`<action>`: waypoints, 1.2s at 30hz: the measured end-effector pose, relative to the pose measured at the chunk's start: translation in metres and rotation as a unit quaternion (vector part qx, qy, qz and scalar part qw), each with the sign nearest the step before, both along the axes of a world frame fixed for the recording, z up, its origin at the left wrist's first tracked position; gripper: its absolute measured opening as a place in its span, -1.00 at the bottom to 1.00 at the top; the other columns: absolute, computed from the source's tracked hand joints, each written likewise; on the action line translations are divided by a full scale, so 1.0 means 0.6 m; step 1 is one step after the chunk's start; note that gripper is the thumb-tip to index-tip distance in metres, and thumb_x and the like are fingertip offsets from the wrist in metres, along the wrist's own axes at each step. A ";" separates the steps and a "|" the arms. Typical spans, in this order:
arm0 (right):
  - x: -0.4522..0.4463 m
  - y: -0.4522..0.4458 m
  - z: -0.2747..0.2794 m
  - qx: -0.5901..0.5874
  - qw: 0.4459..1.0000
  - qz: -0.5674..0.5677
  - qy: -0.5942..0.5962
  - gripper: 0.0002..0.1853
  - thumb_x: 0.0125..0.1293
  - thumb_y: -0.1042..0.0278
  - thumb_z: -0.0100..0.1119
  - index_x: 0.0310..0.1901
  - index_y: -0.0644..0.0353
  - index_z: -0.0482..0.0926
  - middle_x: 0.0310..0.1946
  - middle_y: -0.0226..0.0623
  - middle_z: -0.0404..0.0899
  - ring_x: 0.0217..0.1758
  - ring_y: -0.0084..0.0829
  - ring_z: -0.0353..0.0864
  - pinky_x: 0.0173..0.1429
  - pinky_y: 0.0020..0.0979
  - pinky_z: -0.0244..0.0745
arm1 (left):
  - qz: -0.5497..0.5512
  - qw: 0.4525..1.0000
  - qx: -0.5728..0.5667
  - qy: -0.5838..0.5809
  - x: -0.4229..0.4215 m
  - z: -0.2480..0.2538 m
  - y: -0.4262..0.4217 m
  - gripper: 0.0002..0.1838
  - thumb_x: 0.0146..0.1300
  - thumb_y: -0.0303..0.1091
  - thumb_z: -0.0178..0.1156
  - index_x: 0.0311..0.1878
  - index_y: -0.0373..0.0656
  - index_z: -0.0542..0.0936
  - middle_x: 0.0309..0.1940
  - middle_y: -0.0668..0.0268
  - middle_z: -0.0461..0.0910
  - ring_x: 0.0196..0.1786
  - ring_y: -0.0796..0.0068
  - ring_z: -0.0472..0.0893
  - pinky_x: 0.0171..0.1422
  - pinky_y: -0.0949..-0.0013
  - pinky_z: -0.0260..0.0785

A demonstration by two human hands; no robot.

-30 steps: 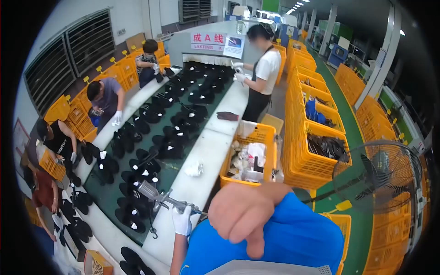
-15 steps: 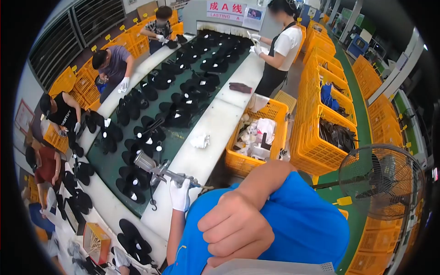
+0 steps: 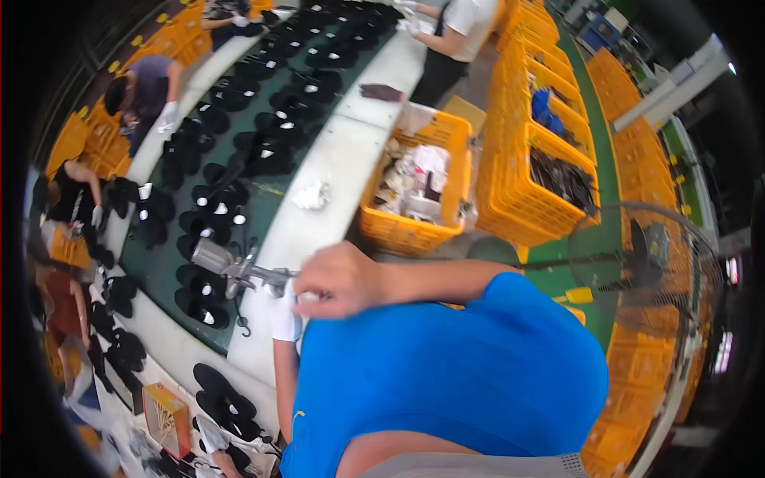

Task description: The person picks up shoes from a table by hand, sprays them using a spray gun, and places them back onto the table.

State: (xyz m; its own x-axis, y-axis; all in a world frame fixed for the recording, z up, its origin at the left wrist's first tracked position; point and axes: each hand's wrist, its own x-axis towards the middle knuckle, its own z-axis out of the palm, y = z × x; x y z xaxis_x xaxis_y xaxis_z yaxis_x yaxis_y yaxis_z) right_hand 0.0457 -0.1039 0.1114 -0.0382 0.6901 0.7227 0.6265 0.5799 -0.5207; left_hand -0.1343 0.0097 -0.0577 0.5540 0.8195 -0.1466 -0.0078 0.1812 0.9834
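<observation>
My left hand (image 3: 284, 312), in a white glove, is closed round the handle of a metal spray gun (image 3: 247, 273). The gun's cup points left over the green conveyor (image 3: 175, 231), near a metal hook. My bare right hand (image 3: 339, 280) is closed at the rear of the gun, against the gloved hand. White material shows at its fingertips; what it grips is hidden. Black shoes (image 3: 209, 283) stand in rows on the conveyor beyond the gun.
A crumpled white cloth (image 3: 311, 194) lies on the white ledge (image 3: 327, 159), with a dark glove (image 3: 381, 92) farther up. A yellow crate (image 3: 414, 231) stands beside it. At right is a fan (image 3: 637, 263). Several people work around the conveyor. A box of sticks (image 3: 166, 418) sits lower left.
My right hand has moved up and left from in front of my chest to the rear of the spray gun. The view has tilted down and shifted. The left hand keeps the gun.
</observation>
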 end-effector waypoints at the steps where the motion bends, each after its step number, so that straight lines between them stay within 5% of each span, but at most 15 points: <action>1: 0.004 0.002 -0.027 -0.083 0.996 -0.035 0.028 -0.68 0.25 0.08 0.41 -0.25 0.18 0.61 -0.43 -0.29 0.58 -0.40 -0.27 0.62 -0.33 -0.29 0.49 | -0.054 0.998 0.021 -0.026 0.014 0.078 -0.017 -0.70 0.38 -0.37 0.26 0.08 -0.30 0.49 -0.13 0.23 0.62 -0.09 0.46 0.65 0.02 0.34 0.55; 5: 0.004 0.028 -0.134 -0.310 0.946 -0.053 0.081 -0.41 0.28 -0.18 0.31 0.12 0.18 0.62 0.04 -0.06 0.62 0.11 -0.09 0.63 0.24 -0.20 0.51 | -0.086 0.996 -0.002 0.009 0.010 0.072 -0.028 -0.61 0.41 -0.25 0.29 0.13 -0.28 0.46 -0.05 0.22 0.60 -0.01 0.47 0.62 0.11 0.33 0.53; 7: -0.001 0.038 -0.155 -0.328 0.937 0.042 0.112 -0.35 0.29 -0.19 0.30 0.19 0.20 0.59 0.09 -0.02 0.62 0.13 -0.08 0.63 0.28 -0.20 0.49 | -0.113 0.993 -0.018 -0.008 0.010 0.031 -0.031 -0.57 0.43 -0.29 0.26 0.24 -0.26 0.41 0.09 0.21 0.53 0.14 0.40 0.56 0.22 0.30 0.48; 13: 0.001 0.028 -0.187 -0.509 0.818 0.078 0.256 -0.43 0.35 -0.17 0.26 0.12 0.19 0.65 -0.13 -0.17 0.69 0.01 -0.35 0.64 0.19 -0.34 0.48 | -0.211 0.976 0.002 0.058 0.036 0.036 -0.075 -0.37 0.39 -0.40 0.27 0.43 -0.23 0.23 0.24 0.17 0.44 0.26 0.32 0.51 0.32 0.26 0.42; 16: -0.002 0.012 -0.210 -0.453 0.837 0.067 0.300 -0.52 0.39 -0.12 0.24 0.08 0.13 0.67 -0.18 -0.27 0.70 -0.02 -0.41 0.64 0.17 -0.36 0.48 | -0.250 0.966 -0.046 0.052 0.054 0.052 -0.089 -0.38 0.38 -0.39 0.27 0.43 -0.25 0.24 0.25 0.16 0.45 0.27 0.29 0.51 0.33 0.24 0.40; 20: 0.012 -0.010 -0.197 -0.426 0.839 0.049 0.336 -0.60 0.46 -0.07 0.16 0.04 0.07 0.70 -0.16 -0.34 0.74 0.01 -0.41 0.67 0.19 -0.35 0.49 | -0.289 0.950 0.022 0.115 0.073 0.057 -0.089 -0.49 0.38 -0.38 0.25 0.33 -0.32 0.38 0.17 0.15 0.52 0.24 0.28 0.54 0.33 0.26 0.40; 23: 0.040 -0.025 -0.221 -0.436 0.867 0.014 0.241 -0.63 0.53 0.01 0.11 0.04 0.16 0.64 -0.15 -0.36 0.76 -0.03 -0.47 0.71 0.18 -0.39 0.53 | -0.313 0.924 0.066 0.208 0.063 0.085 -0.096 -0.46 0.37 -0.36 0.25 0.35 -0.37 0.40 0.17 0.10 0.58 0.22 0.32 0.56 0.29 0.31 0.41; 28: 0.095 -0.080 -0.191 -0.482 0.772 0.036 0.413 -0.71 0.49 0.09 0.19 -0.05 0.16 0.64 -0.29 -0.41 0.73 -0.30 -0.55 0.66 -0.06 -0.46 0.57 | -0.291 0.928 -0.099 0.209 -0.023 0.106 -0.083 -0.44 0.43 -0.23 0.23 0.37 -0.37 0.45 0.23 0.06 0.57 0.21 0.32 0.60 0.33 0.29 0.43; 30: 0.113 -0.099 -0.212 -0.417 0.848 0.025 0.325 -0.71 0.49 0.09 0.20 -0.01 0.12 0.65 -0.34 -0.41 0.71 -0.31 -0.56 0.64 -0.10 -0.44 0.55 | -0.156 0.950 -0.190 0.194 -0.070 0.045 -0.074 -0.42 0.46 -0.20 0.20 0.42 -0.34 0.39 0.22 0.05 0.57 0.20 0.30 0.61 0.28 0.27 0.48; 32: 0.124 -0.121 -0.215 -0.423 0.833 0.029 0.357 -0.69 0.44 0.07 0.27 0.03 0.09 0.68 -0.34 -0.38 0.72 -0.30 -0.55 0.62 -0.10 -0.44 0.54 | 0.000 0.954 -0.147 0.260 -0.096 -0.024 -0.081 -0.39 0.48 -0.24 0.17 0.49 -0.31 0.30 0.21 0.07 0.56 0.12 0.36 0.62 0.17 0.33 0.50; 34: 0.137 -0.135 -0.230 -0.413 0.849 0.005 0.329 -0.64 0.37 0.05 0.35 0.06 0.09 0.69 -0.30 -0.37 0.73 -0.28 -0.52 0.63 -0.07 -0.42 0.54 | 0.065 0.914 -0.077 0.394 -0.173 -0.160 -0.072 -0.37 0.46 -0.28 0.17 0.51 -0.28 0.28 0.21 0.08 0.56 0.04 0.42 0.60 0.09 0.40 0.48; 36: 0.155 -0.148 -0.229 -0.426 0.847 0.013 0.319 -0.62 0.34 0.04 0.40 0.05 0.08 0.70 -0.27 -0.33 0.74 -0.26 -0.49 0.64 -0.04 -0.41 0.55 | 0.070 0.908 -0.092 0.403 -0.265 -0.285 -0.078 -0.36 0.43 -0.30 0.19 0.51 -0.25 0.28 0.21 0.11 0.56 0.01 0.45 0.56 0.04 0.39 0.45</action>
State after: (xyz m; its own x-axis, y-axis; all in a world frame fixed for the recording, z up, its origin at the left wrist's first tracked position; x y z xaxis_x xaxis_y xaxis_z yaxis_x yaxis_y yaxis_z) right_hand 0.1385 -0.1925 -0.0260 0.1488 0.9763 -0.1569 0.0534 -0.1663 -0.9846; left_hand -0.2931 -0.0371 -0.2284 0.0972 0.7941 -0.6000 0.6653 0.3965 0.6326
